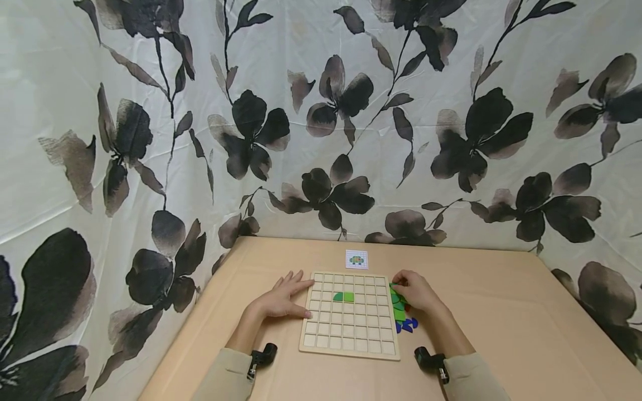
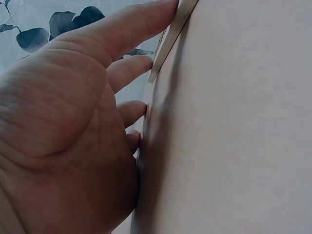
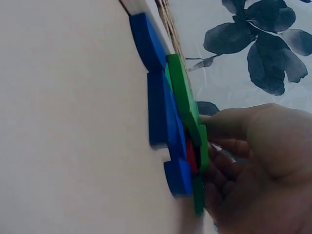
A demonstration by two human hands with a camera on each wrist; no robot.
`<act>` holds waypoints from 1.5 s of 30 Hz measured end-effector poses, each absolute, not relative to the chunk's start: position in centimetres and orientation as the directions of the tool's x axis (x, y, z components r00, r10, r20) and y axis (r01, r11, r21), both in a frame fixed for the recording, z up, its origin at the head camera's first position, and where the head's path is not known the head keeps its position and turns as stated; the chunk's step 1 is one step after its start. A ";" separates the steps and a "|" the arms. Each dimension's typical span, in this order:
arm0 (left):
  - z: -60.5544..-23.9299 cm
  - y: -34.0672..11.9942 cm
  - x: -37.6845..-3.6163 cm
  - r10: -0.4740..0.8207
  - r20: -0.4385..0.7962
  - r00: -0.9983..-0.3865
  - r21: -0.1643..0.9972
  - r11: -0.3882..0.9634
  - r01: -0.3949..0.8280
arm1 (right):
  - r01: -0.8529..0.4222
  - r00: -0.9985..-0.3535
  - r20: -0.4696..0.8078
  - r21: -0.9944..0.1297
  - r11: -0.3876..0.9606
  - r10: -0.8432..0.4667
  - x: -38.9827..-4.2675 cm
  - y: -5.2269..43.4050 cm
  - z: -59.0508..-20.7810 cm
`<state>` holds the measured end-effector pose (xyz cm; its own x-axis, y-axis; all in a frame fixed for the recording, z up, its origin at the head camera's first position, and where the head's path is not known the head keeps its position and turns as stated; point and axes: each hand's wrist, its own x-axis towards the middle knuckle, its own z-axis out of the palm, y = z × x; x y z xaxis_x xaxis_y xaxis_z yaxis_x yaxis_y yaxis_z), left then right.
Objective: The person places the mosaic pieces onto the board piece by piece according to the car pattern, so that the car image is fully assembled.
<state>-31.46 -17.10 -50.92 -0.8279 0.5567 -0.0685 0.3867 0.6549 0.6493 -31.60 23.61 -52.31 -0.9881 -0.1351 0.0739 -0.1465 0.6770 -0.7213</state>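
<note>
Fingers [image 2: 127, 73] of the left hand [image 1: 282, 299] lie straight and slightly spread, tips touching the left edge of the wooden grid board [image 1: 351, 334]. The right hand [image 1: 415, 291] curls its fingers [image 3: 222, 126] around green pieces [image 3: 187, 105], blue pieces [image 3: 163, 114] just beside them. Beyond lies a pattern card [image 1: 356, 259].

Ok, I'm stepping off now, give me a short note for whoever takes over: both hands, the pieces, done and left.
Left hand: open, flat on the table, fingers against the left edge of the wooden grid board.
Right hand: fingers on the green pieces in the pile at the board's right edge; whether it grips one is unclear.
Blue pieces lie in the same pile; a red one shows in the right wrist view.
Pattern card lies behind the board.
Done: two green pieces sit side by side in the board.
Left: every other cell is empty.
</note>
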 end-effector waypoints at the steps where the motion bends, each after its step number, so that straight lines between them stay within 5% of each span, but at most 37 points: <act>1: -50.9 -17.1 -31.5 0.556 -0.068 -0.828 0.648 0.656 0.387 | -0.141 -0.988 0.060 -0.734 0.665 -0.143 -31.7 23.6 -52.3; 11: -51.1 -17.2 -31.6 0.554 -0.071 -0.829 0.648 0.657 0.384 | -0.140 -0.978 0.027 -0.816 0.561 -0.205 -31.8 24.0 -52.2; 26: -51.2 -17.1 -31.6 0.558 -0.069 -0.827 0.648 0.655 0.388 | -0.274 -0.960 0.267 -0.807 0.523 -0.090 -31.2 24.2 -51.6; 45: -51.2 -17.2 -31.5 0.553 -0.070 -0.830 0.640 0.663 0.388 | -0.394 -0.899 0.216 -0.778 0.489 -0.381 -31.1 19.5 -50.2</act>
